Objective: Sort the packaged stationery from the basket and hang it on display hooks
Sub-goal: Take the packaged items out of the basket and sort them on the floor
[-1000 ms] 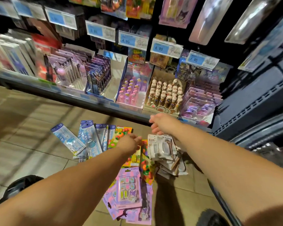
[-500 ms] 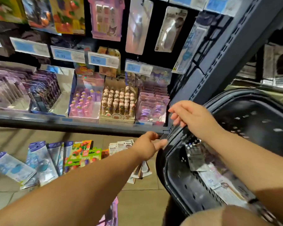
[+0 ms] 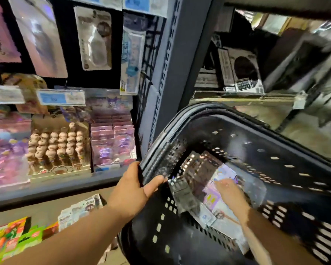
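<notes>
left hand (image 3: 136, 188) gripped the basket (image 3: 256, 134) rim at its 9 o'clock, thumb over the edge. right hand (image 3: 230, 192) lay on the packaged stationery (image 3: 212, 205) inside the basket (blurred, hold not discernible). loose packs (image 3: 80, 209) sat on the floor (image 3: 46, 214) at 8 o'clock.

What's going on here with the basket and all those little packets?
A person is unloading packaged stationery in front of a shop shelf. Their left hand grips the rim of a black basket, while their right hand reaches inside onto the packets lying at the bottom. The blur hides whether it has gripped one. Other packs lie on the floor by the shelf, and nothing is being hung right now.
</notes>
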A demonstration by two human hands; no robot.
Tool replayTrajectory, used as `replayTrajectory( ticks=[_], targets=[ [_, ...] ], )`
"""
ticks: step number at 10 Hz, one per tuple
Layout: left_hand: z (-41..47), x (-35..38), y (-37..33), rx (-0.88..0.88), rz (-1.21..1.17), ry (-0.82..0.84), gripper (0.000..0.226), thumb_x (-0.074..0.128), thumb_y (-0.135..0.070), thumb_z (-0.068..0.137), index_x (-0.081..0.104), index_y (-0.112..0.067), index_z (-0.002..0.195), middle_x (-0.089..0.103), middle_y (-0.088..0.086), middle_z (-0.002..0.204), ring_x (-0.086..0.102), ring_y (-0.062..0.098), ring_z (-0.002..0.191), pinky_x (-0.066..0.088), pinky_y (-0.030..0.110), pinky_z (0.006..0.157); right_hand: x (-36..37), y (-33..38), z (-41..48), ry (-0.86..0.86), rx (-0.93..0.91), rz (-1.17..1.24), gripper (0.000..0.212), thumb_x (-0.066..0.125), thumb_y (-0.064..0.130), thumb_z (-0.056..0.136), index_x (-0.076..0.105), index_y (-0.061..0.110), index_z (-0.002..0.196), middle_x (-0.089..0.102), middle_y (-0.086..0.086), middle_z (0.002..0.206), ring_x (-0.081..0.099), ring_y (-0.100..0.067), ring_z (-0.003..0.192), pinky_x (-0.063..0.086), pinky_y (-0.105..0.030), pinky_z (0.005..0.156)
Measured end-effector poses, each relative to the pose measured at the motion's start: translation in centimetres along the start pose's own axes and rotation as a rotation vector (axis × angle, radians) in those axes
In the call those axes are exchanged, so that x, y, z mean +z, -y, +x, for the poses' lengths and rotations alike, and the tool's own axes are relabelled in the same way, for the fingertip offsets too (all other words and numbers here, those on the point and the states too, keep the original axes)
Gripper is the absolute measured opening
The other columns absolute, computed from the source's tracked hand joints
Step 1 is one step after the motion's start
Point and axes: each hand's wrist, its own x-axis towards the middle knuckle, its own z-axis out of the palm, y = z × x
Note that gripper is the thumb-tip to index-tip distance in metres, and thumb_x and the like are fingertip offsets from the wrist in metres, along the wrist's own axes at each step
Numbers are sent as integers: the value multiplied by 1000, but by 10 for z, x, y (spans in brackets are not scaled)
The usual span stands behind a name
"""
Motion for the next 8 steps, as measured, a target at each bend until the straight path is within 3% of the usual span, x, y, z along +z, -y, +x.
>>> replayTrajectory(
  ticks=[1, 2, 3, 4, 5, 6, 7, 8],
  targets=[
    [3, 1, -2, -6, 24, -25, 51, 60, -62, 72, 45, -34, 112, 62, -15, 110, 59, 7, 100, 42, 27, 84, 23, -45, 18, 61, 120, -35, 27, 64, 20, 91, 48, 19, 69, 49, -2, 69, 54, -24, 73, 46, -39, 72],
    [8, 1, -7, 14, 62, -14, 56, 58, -63, 66, 47, -28, 108, 62, -15, 101, 59, 2, 92, 43, 26, 77, 36, -64, 15, 98, 217, -24, 30, 69, 30, 87, 51, 21, 109, 54, -5, 104, 53, -20, 98, 42, -29, 84],
    [8, 3, -10, 23, 101, 13, 49, 57, -56, 68, 45, -27, 106, 59, -16, 94, 54, -4, 82, 38, 13, 67, 40, -75, 19, -59, 271, -85, 66, 77, 44, 73, 48, 23, 128, 49, -7, 131, 49, -26, 120, 43, -31, 94],
    [5, 0, -13, -8, 147, 36, 43, 56, -55, 67, 44, -28, 98, 59, -14, 89, 55, -3, 79, 36, 12, 64, 41, -82, 19, -116, 278, -254, 82, 78, 52, 67, 38, 27, 134, 37, -2, 140, 40, -24, 128, 41, -35, 99],
    [5, 0, -15, -4, 189, 29, 35, 57, -51, 64, 41, -31, 89, 56, -14, 87, 53, -3, 78, 35, 15, 63, 42, -96, 22, -48, 277, -304, 93, 80, 47, 68, 28, 26, 142, 27, -3, 145, 33, -25, 134, 38, -38, 106],
    [7, 0, -14, -31, 231, 42, 31, 64, -42, 75, 42, -29, 92, 54, -15, 87, 54, 4, 78, 33, 28, 67, 41, -107, 19, -146, 231, -453, 83, 71, 50, 77, 25, 26, 143, 27, -1, 145, 29, -22, 135, 31, -34, 110],
    [10, -3, -14, -31, 223, 39, 36, 63, -45, 68, 43, -29, 93, 58, -10, 88, 57, 10, 80, 36, 34, 71, 26, -117, 25, -304, 235, -548, 80, 65, 53, 78, 26, 29, 144, 29, 4, 145, 27, -17, 133, 28, -32, 103],
    [11, -2, -12, -21, 208, 12, 37, 60, -50, 61, 45, -31, 88, 62, -1, 89, 57, 9, 80, 40, 39, 74, 13, -134, 36, -186, 312, -471, 83, 68, 57, 76, 28, 29, 143, 31, 5, 148, 26, -18, 135, 30, -38, 102]
  ],
)
